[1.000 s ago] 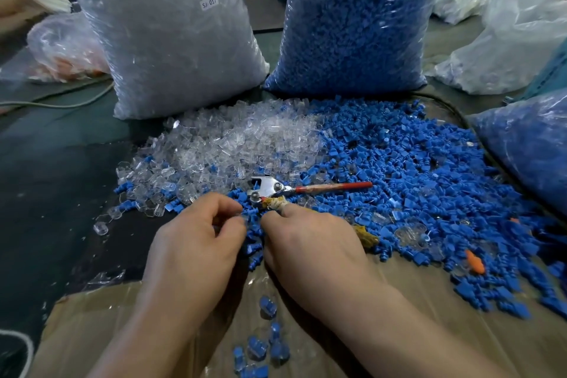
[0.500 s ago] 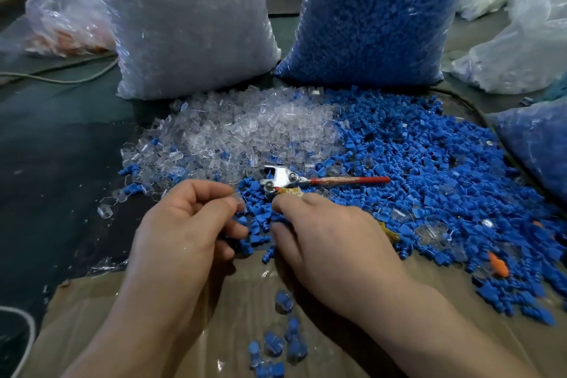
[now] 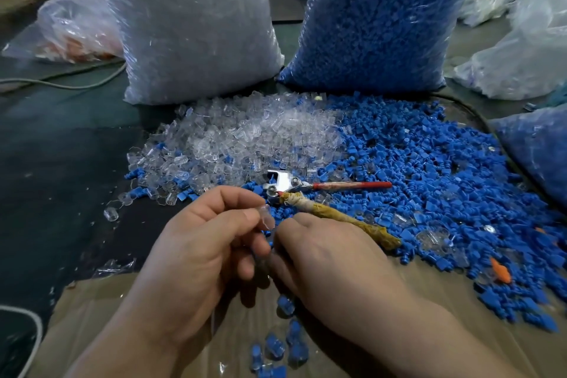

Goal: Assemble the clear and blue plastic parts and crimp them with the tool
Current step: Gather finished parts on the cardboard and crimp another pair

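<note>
My left hand (image 3: 202, 252) pinches a clear plastic part (image 3: 267, 218) between thumb and forefinger, lifted above the table. My right hand (image 3: 325, 267) is close beside it with fingers curled toward the same spot; a bit of blue part (image 3: 267, 235) shows between the two hands, and what the right fingers hold is hidden. The crimping tool (image 3: 285, 186), with one red handle and one cloth-wrapped handle, lies just beyond my hands. A heap of clear parts (image 3: 245, 138) and a heap of blue parts (image 3: 429, 169) spread behind it.
A big bag of clear parts (image 3: 190, 24) and a big bag of blue parts (image 3: 377, 18) stand at the back. Several assembled pieces (image 3: 285, 344) lie on the cardboard (image 3: 92, 316) below my hands. Another blue bag (image 3: 540, 147) sits at right. A cable (image 3: 61, 83) runs at left.
Both hands have lifted off the pile and drawn toward me. My left hand now holds a clear part up, and the tool's cloth-wrapped handle is uncovered.
</note>
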